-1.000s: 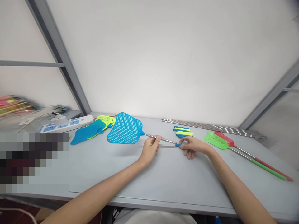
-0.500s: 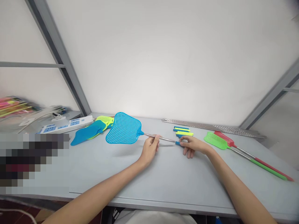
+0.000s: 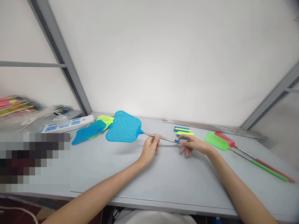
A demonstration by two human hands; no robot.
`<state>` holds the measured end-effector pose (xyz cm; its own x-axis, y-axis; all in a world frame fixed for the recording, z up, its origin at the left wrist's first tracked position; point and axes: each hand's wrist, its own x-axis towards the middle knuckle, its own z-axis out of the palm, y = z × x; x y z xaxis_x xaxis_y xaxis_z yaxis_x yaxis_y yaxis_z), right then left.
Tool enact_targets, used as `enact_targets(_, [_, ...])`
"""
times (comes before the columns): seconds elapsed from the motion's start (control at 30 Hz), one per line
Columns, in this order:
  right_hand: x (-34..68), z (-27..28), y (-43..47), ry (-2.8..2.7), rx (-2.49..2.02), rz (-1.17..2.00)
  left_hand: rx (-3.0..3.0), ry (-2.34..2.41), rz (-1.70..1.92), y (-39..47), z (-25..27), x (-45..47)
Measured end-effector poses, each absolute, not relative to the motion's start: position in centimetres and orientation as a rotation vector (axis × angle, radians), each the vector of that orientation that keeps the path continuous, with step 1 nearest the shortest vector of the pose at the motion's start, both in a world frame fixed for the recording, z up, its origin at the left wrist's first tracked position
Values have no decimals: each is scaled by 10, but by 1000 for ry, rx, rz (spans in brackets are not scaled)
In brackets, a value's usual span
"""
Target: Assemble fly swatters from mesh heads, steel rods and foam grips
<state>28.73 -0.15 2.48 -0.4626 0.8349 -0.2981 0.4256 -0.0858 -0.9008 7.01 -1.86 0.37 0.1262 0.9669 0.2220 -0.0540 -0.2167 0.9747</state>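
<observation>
My left hand (image 3: 150, 149) is closed around the thin metal rod (image 3: 167, 139) of a blue fly swatter. The swatter's perforated blue head (image 3: 123, 127) points left, held above the table. At the rod's right end, my right hand (image 3: 191, 144) pinches a short blue handle sleeve (image 3: 177, 141) between thumb and forefinger, its other fingers loosely curled. The sleeve's dark open end shows right at the rod tip; whether the rod is inside cannot be told. Just behind that hand lie several blue and yellow handle sleeves (image 3: 183, 129).
Blue and yellow swatter heads (image 3: 88, 133) are piled left, beside a white power strip (image 3: 78, 123). Metal rods (image 3: 210, 127) lie along the wall. A green swatter (image 3: 218, 141) and a red swatter (image 3: 245, 152) rest at right. Grey frame posts (image 3: 67, 71) stand at both sides.
My right hand has shifted slightly left and turned the blue sleeve, so its dark open end now shows at the rod tip. My left hand keeps its hold on the rod.
</observation>
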Motion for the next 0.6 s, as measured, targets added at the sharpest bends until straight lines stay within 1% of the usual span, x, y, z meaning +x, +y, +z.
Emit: enact_targets(0.6, [281,28,-5,-1770,-1355,1548,1370,888,1295,-22,13,69])
